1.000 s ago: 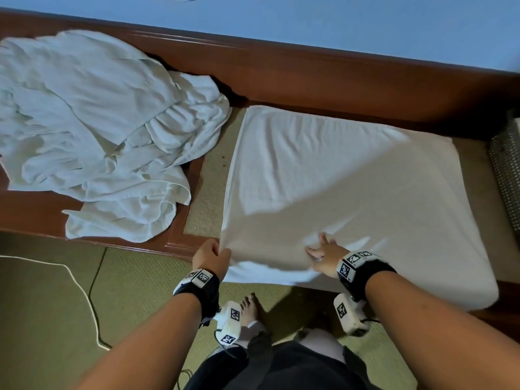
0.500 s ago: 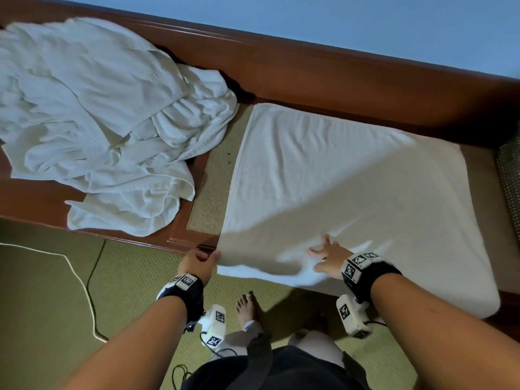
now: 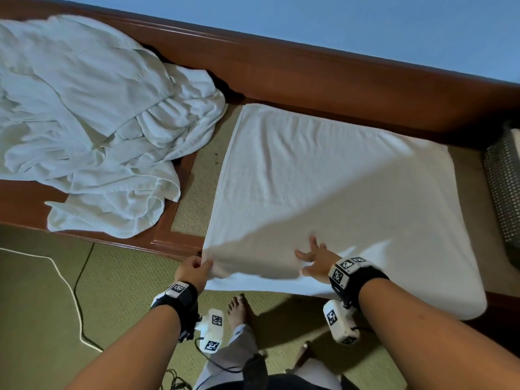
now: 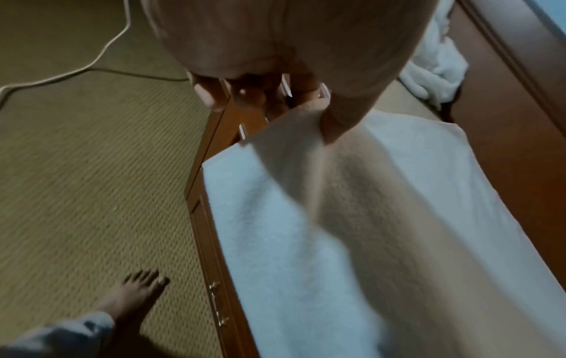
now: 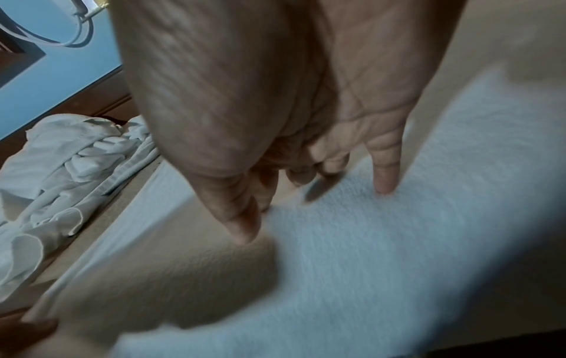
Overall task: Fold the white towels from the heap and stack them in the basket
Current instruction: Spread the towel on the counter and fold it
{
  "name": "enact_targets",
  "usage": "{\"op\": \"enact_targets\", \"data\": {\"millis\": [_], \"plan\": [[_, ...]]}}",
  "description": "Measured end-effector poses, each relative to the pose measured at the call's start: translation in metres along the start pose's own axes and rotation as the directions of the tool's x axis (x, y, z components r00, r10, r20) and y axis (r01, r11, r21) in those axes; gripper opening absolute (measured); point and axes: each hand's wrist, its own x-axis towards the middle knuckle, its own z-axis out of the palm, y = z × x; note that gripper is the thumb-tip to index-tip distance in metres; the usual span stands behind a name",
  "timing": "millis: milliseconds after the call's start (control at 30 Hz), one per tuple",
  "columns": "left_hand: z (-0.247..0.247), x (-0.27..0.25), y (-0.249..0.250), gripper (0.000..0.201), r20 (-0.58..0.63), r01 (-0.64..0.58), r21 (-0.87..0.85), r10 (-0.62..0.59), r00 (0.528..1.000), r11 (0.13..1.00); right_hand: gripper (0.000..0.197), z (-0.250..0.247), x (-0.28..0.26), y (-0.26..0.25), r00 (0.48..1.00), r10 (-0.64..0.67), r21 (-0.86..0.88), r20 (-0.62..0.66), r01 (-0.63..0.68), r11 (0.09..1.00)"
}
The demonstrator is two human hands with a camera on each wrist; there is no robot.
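Here we pinch the near corner of the flat white terry towel [image 3: 332, 192] with our left hand [image 3: 192, 273]; our right hand [image 3: 316, 260] lies loose, fingers spread on it.

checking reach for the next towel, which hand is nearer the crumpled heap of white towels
Left. The left hand pinches the near left corner of the flat white towel, the side facing the crumpled heap of white towels. The right hand presses that towel further right.

One spread towel [image 3: 323, 178], one heap [image 3: 92, 130], one basket [image 3: 503, 187]
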Motion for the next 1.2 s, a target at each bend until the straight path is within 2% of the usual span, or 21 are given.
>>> {"op": "enact_targets", "data": {"millis": [133, 267, 333, 433, 567, 633, 667, 733, 767, 800, 867, 900, 933, 967, 1000, 1033, 1100, 1133, 1200], "plan": [[0.0, -0.016, 0.008, 0.028, -0.086, -0.123, 0.132, 0.135, 0.987, 0.984, 0.059, 0.006, 0.0, 0.02, 0.988, -0.063, 0.131, -0.141, 0.082, 0.988], [0.009, -0.043, 0.035, 0.023, -0.099, -0.151, 0.129, 0.164, 0.981, 0.98, 0.041, 0.018, -0.024, 0.059, 0.913, 0.023, 0.355, -0.406, 0.135, 0.925], [0.022, -0.052, 0.053, 0.04, -0.046, -0.172, 0.165, 0.181, 0.982, 0.971, 0.039, 0.032, -0.041, 0.085, 0.904, 0.072, 0.44, -0.422, 0.135, 0.888], [0.058, -0.082, 0.093, 0.045, 0.04, -0.282, 0.214, 0.28, 0.959, 0.935, 0.039, 0.051, -0.066, 0.13, 0.893, 0.13, 0.482, -0.43, 0.106, 0.87], [0.146, -0.144, 0.15, 0.047, 0.193, -0.482, 0.26, 0.444, 0.875, 0.837, 0.037, 0.064, -0.097, 0.19, 0.873, 0.225, 0.556, -0.433, 0.062, 0.829], [0.201, -0.177, 0.167, 0.056, 0.325, -0.584, 0.276, 0.498, 0.804, 0.763, 0.036, 0.07, -0.109, 0.219, 0.853, 0.276, 0.59, -0.442, 0.045, 0.806], [0.226, -0.191, 0.17, 0.063, 0.414, -0.622, 0.262, 0.496, 0.763, 0.738, 0.036, 0.073, -0.114, 0.233, 0.843, 0.3, 0.6, -0.446, 0.032, 0.799], [0.272, -0.211, 0.168, 0.074, 0.579, -0.631, 0.226, 0.418, 0.7, 0.742, 0.035, 0.082, -0.125, 0.261, 0.841, 0.324, 0.616, -0.433, 0.014, 0.787], [0.288, -0.213, 0.161, 0.069, 0.606, -0.608, 0.238, 0.373, 0.703, 0.758, 0.035, 0.086, -0.129, 0.273, 0.846, 0.322, 0.621, -0.425, 0.013, 0.784], [0.297, -0.213, 0.155, 0.056, 0.579, -0.574, 0.264, 0.348, 0.737, 0.775, 0.034, 0.089, -0.134, 0.284, 0.85, 0.323, 0.625, -0.416, 0.009, 0.78], [0.297, -0.201, 0.135, 0.031, 0.383, -0.438, 0.303, 0.313, 0.869, 0.846, 0.032, 0.096, -0.142, 0.303, 0.852, 0.337, 0.633, -0.401, -0.008, 0.774], [0.291, -0.191, 0.123, 0.03, 0.232, -0.332, 0.277, 0.273, 0.934, 0.902, 0.031, 0.099, -0.142, 0.31, 0.852, 0.35, 0.643, -0.391, -0.02, 0.766], [0.282, -0.182, 0.112, 0.039, 0.072, -0.205, 0.229, 0.194, 0.978, 0.951, 0.031, 0.101, -0.142, 0.316, 0.853, 0.357, 0.65, -0.38, -0.029, 0.759], [0.271, -0.172, 0.102, 0.054, -0.069, -0.091, 0.182, 0.105, 0.992, 0.979, 0.031, 0.103, -0.14, 0.319, 0.857, 0.362, 0.653, -0.367, -0.04, 0.756], [0.262, -0.164, 0.093, 0.07, -0.162, -0.01, 0.139, 0.032, 0.986, 0.99, 0.031, 0.105, -0.137, 0.319, 0.863, 0.36, 0.648, -0.356, -0.05, 0.76], [0.254, -0.158, 0.085, 0.082, -0.2, 0.038, 0.069, -0.023, 0.979, 0.997, 0.031, 0.107, -0.132, 0.318, 0.869, 0.357, 0.645, -0.342, -0.06, 0.762], [0.243, -0.147, 0.077, 0.09, -0.153, 0.048, -0.133, -0.068, 0.986, 0.99, 0.031, 0.108, -0.12, 0.308, 0.888, 0.336, 0.649, -0.314, -0.058, 0.759], [0.239, -0.143, 0.074, 0.086, -0.105, 0.04, -0.17, -0.059, 0.993, 0.985, 0.032, 0.107, -0.11, 0.3, 0.899, 0.322, 0.655, -0.297, -0.053, 0.754], [0.232, -0.138, 0.069, 0.07, 0.026, -0.008, -0.079, 0.01, 1.0, 0.997, 0.037, 0.103, -0.089, 0.282, 0.916, 0.304, 0.682, -0.261, -0.048, 0.73]]}}
